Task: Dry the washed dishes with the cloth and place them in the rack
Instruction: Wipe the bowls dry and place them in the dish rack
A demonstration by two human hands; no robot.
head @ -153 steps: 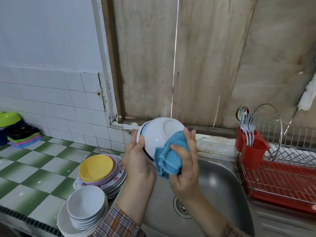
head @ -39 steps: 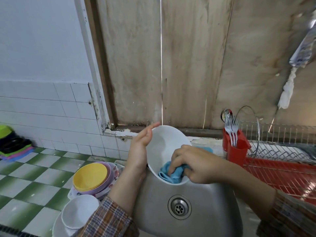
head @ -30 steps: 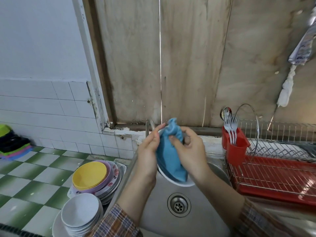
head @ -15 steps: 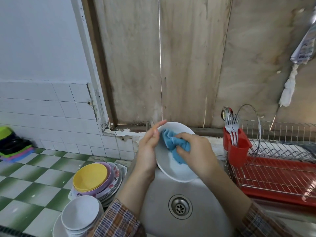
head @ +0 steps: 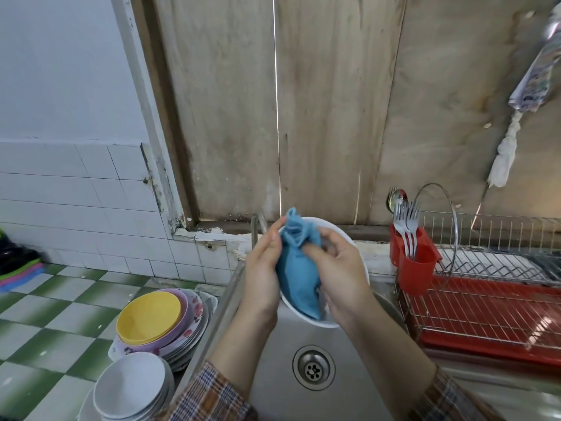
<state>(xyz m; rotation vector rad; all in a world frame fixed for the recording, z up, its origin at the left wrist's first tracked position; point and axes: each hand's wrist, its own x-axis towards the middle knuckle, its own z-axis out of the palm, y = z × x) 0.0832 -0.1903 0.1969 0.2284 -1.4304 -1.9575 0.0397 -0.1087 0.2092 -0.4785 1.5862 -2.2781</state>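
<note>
Over the steel sink [head: 349, 390] I hold a white bowl [head: 349, 241] tilted on edge. My left hand [head: 262, 278] grips its left rim. My right hand [head: 340, 278] holds a blue cloth [head: 299, 281] bunched against the inside of the bowl; the cloth covers most of the inside and pokes above the rim. To the right stands the wire dish rack [head: 485, 314] on its red drip tray, with nothing on its lower wires.
A red cutlery cup [head: 416, 268] with forks and a spoon hangs on the rack's left end. Left of the sink, on the green checked counter [head: 45, 314], stand a stack of plates topped by a yellow bowl [head: 148, 317] and a stack of white bowls [head: 130, 387].
The cloth, bunched small near the bowl's upper left half a second ago, now spreads down across the bowl's inside. My right hand has slid lower along the bowl.
</note>
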